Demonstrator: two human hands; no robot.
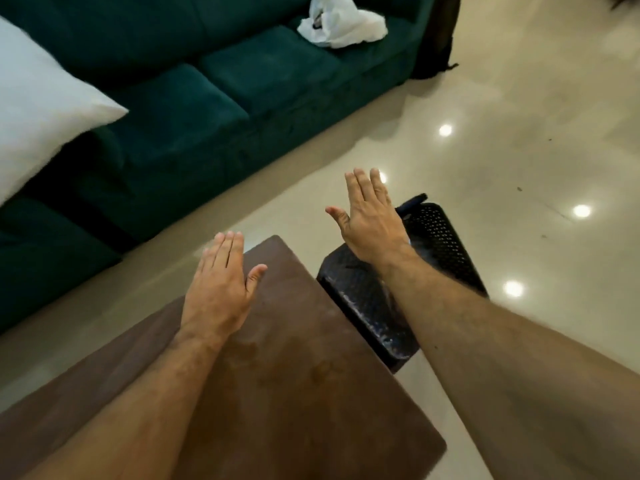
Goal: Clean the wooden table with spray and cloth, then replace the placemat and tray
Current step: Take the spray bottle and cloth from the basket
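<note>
The brown wooden table [294, 382] fills the lower middle of the head view, its top bare with faint smears. My left hand [218, 282] hovers flat over the table's far corner, fingers straight and together, holding nothing. My right hand [370, 216] is stretched out flat above a black perforated chair [436, 237] just right of the table, also holding nothing. No spray bottle, cloth, placemat or tray shows in this view.
A dark green sofa [214, 98] runs along the far left, with a white pillow [38, 109] and a crumpled white bag [343, 26] on it. Glossy beige floor [519, 133] lies to the right and beyond the table.
</note>
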